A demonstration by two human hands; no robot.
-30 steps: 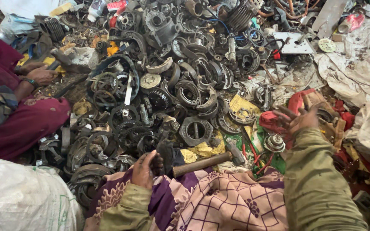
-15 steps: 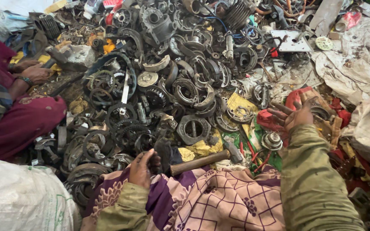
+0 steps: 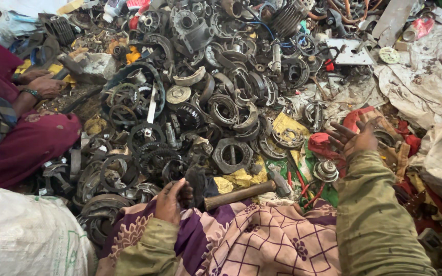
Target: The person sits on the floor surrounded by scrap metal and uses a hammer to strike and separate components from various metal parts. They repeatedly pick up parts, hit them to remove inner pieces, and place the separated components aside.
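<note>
The person's left hand [image 3: 171, 202] lay at the near edge of a heap of dark, greasy metal parts, its grip closed around a dark piece of metal [image 3: 196, 185] that stood just beyond the knuckles; what kind of part it was could not be told. Just beside that hand, to its right, a hammer [image 3: 246, 192] lay across the patterned purple and pink cloth [image 3: 262, 240] that covered the person's lap, wooden handle pointing toward the left hand and steel head resting near a scrap of yellow wrapper. The right hand [image 3: 356, 137] was held well apart from the left, at the far right of the heap, palm turned up and fingers [image 3: 340, 131] spread, its grip open and holding nothing; a red rag [image 3: 323, 145] lay beside it and a small round metal fitting [image 3: 326, 171] sat just below it. Both arms wore olive-green sleeves. Between the two hands a square-cornered metal flange with a round hole [image 3: 234, 154] lay among rings, gears and bearing housings. At the left edge another person in dark red clothing sat with a hand [image 3: 44, 86] resting near the pile, and a white woven sack [image 3: 21, 235] filled the lower left corner.
</note>
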